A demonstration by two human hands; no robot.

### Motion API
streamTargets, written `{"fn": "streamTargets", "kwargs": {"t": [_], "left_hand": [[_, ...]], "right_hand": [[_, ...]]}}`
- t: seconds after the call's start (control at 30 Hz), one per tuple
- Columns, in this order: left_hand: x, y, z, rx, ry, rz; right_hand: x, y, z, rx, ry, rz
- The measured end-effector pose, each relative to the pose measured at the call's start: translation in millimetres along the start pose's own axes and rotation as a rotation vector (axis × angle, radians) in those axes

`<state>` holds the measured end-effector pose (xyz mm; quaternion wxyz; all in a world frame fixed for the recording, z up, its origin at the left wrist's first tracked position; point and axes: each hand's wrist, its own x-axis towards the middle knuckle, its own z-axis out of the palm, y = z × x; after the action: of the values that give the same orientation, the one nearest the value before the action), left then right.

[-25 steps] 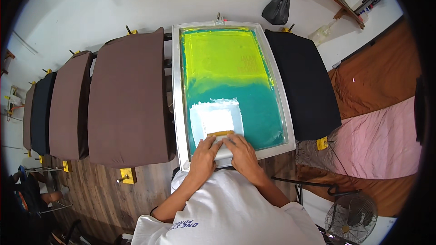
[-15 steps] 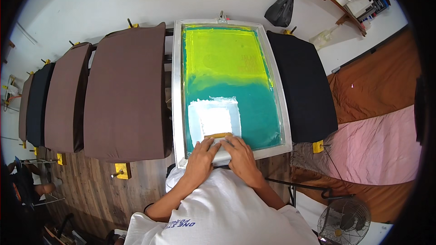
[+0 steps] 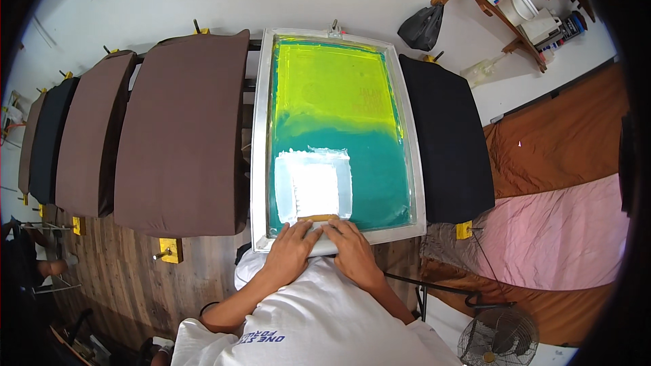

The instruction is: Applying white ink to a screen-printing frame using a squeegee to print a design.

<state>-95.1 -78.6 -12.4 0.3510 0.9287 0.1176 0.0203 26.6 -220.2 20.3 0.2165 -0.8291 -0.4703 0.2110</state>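
Observation:
Both hands grip a squeegee with a wooden handle point(image 3: 317, 218) at the near end of a screen-printing frame. My left hand point(image 3: 290, 249) has its fingers closed over the handle's left part. My right hand point(image 3: 351, 247) holds the right part, thumbs close together. The frame's pale metal rim point(image 3: 262, 129) surrounds a green mesh point(image 3: 383, 183), yellow across its far half. A patch of white ink point(image 3: 315, 183) lies just beyond the squeegee, toward the left. Fingers cover part of the handle; its blade is hidden.
Brown-covered boards point(image 3: 183, 129) stand in a row on the left, and a black-covered board point(image 3: 447, 142) sits close on the right. Yellow clamps point(image 3: 171, 251) jut from the boards' near ends. A fan point(image 3: 498, 337) stands at lower right, beside brown and pink cloth point(image 3: 556, 230).
Both hands have drawn the squeegee toward me, to the frame's near end, and more white ink shows beyond it. The whole view has shifted slightly.

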Motion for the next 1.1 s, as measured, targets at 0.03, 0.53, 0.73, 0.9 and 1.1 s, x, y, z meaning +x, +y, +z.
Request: {"fn": "streamTargets", "kwargs": {"t": [0.03, 0.53, 0.73, 0.9, 1.1], "left_hand": [[-0.6, 0.9, -0.9, -0.029, -0.027, -0.008], [73.7, -24.1, -35.6, -0.12, 0.129, 0.003], [129.8, -49.0, -46.2, -0.022, 0.004, -0.112], [123.4, -47.4, -34.7, -0.008, 0.062, -0.075], [87.0, -33.4, -24.7, 0.007, 0.032, -0.058]], "right_hand": [[-1.3, -0.1, -1.0, -0.005, -0.042, 0.008], [90.2, 27.1, -20.8, 0.003, 0.04, -0.091], [150.3, 49.9, -33.8, -0.093, -0.039, -0.085], [140.1, 45.8, -28.4, -0.088, -0.022, -0.045], [101.1, 37.2, -17.5, -0.057, 0.002, -0.057]]}}
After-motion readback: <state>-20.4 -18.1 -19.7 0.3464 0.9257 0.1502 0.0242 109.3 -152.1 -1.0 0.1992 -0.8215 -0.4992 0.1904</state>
